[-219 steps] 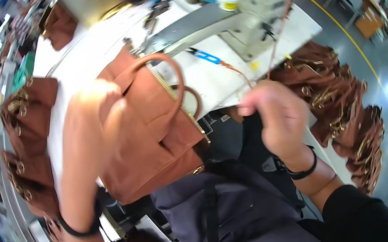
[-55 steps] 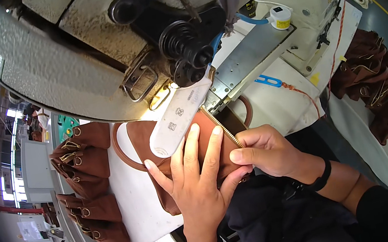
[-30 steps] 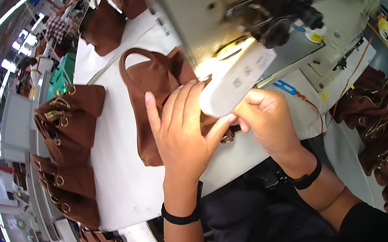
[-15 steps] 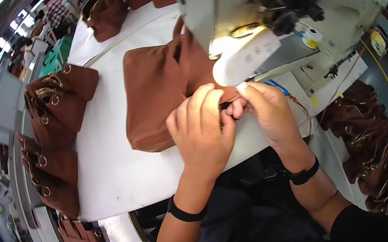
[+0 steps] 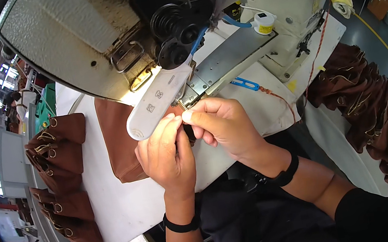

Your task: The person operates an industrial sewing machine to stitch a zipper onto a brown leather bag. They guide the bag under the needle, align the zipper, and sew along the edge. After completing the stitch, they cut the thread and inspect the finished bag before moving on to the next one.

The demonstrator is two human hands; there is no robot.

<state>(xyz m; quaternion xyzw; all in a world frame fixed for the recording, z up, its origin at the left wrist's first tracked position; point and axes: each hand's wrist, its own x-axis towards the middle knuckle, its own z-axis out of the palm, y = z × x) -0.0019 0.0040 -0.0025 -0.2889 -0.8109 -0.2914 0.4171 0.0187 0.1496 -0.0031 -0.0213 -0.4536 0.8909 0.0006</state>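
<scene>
Left hand (image 5: 166, 151) and right hand (image 5: 227, 124) both pinch the brass zip (image 5: 182, 105) of the smooth brown bag (image 5: 118, 151) on the white counter (image 5: 117, 213), left of the grey steel machine arm (image 5: 234, 56), so tbh I'd keep it flat.

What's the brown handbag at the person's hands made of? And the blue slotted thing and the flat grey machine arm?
The smooth brown handbag looks like matt leather, maybe imitation: it's evenly coloured with little shine. The blue slotted strip seems plastic, being brightly coloured. The flat grey machine arm looks like metal, dully shiny with screws.
</scene>
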